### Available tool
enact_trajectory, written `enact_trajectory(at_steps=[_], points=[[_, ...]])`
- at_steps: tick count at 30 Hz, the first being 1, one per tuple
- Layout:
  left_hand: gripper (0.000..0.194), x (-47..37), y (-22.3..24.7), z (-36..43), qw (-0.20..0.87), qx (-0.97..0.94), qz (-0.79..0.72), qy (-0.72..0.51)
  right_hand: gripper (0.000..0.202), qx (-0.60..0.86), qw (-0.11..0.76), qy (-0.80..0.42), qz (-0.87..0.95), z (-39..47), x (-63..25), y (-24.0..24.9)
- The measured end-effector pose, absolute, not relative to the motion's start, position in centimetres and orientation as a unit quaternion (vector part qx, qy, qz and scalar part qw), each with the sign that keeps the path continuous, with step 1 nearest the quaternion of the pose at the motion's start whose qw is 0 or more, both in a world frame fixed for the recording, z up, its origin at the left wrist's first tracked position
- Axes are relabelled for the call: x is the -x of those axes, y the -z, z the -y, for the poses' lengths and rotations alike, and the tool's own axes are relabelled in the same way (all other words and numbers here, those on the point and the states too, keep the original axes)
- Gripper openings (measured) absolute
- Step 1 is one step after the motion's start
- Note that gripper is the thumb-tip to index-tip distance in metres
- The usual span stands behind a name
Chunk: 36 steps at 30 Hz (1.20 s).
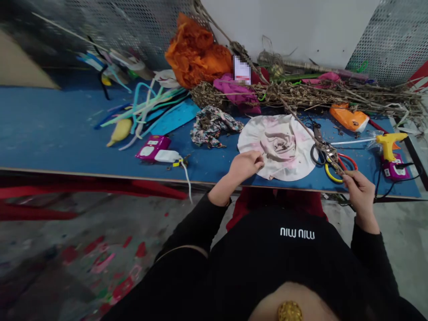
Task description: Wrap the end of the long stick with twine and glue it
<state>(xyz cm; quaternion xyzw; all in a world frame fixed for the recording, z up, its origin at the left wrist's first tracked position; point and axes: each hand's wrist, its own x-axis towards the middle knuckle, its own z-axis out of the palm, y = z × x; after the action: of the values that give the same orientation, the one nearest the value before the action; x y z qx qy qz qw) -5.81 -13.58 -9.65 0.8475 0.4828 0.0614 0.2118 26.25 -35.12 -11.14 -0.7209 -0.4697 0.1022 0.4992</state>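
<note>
In front of me a round white cloth [294, 167] with pink stains lies on the table, its middle gathered in folds with dark bits on them. My left hand [245, 167] is at the cloth's left edge, fingers curled; whatever it may hold is hidden. My right hand [361, 191] pinches the lower end of a long dried plant stem [306, 127], which slants up and left over the cloth's right side. Just beyond those fingers, partly under the stem, lie black-handled scissors [319, 156] and another pair with red and yellow handles [334, 177].
A yellow glue gun [389, 145] rests at the right by a purple box [396, 167] and cables. Dried stems [307, 98] and orange tissue [200, 53] line the back. Left of the cloth lie patterned fabric [214, 127], another purple box [154, 147] and a yellow banana-shaped object [120, 131].
</note>
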Motion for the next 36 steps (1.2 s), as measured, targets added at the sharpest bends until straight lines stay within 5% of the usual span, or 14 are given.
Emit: enact_trajectory(at_steps=[4, 9, 13, 18, 25, 36], points=[[0.008, 6.3, 8.5, 12.8, 0.278, -0.819, -0.482, -0.142, 0.021, 0.715, 0.512, -0.110, 0.463, 33.4, -24.1, 11.1], [0.022, 3.2, 6.6, 13.8, 0.639, -0.557, -0.383, -0.368, 0.021, 0.723, 0.498, -0.072, 0.472, 32.1, -21.7, 10.8], [0.054, -1.4, 5.0, 15.0, 0.780, -0.393, -0.323, -0.365, 0.030, 0.750, 0.433, 0.040, 0.498, 30.8, -20.0, 10.7], [0.035, -5.4, 4.5, 14.8, 0.745, -0.413, -0.340, -0.400, 0.038, 0.781, 0.342, 0.134, 0.506, 29.2, -18.6, 10.8], [0.019, -6.0, 6.2, 13.9, 0.671, -0.469, -0.369, -0.441, 0.035, 0.786, 0.285, 0.102, 0.539, 28.6, -18.6, 10.8], [0.032, -3.7, 8.4, 11.6, 0.568, -0.625, -0.357, -0.400, 0.028, 0.719, 0.440, -0.149, 0.516, 27.9, -20.3, 10.2]])
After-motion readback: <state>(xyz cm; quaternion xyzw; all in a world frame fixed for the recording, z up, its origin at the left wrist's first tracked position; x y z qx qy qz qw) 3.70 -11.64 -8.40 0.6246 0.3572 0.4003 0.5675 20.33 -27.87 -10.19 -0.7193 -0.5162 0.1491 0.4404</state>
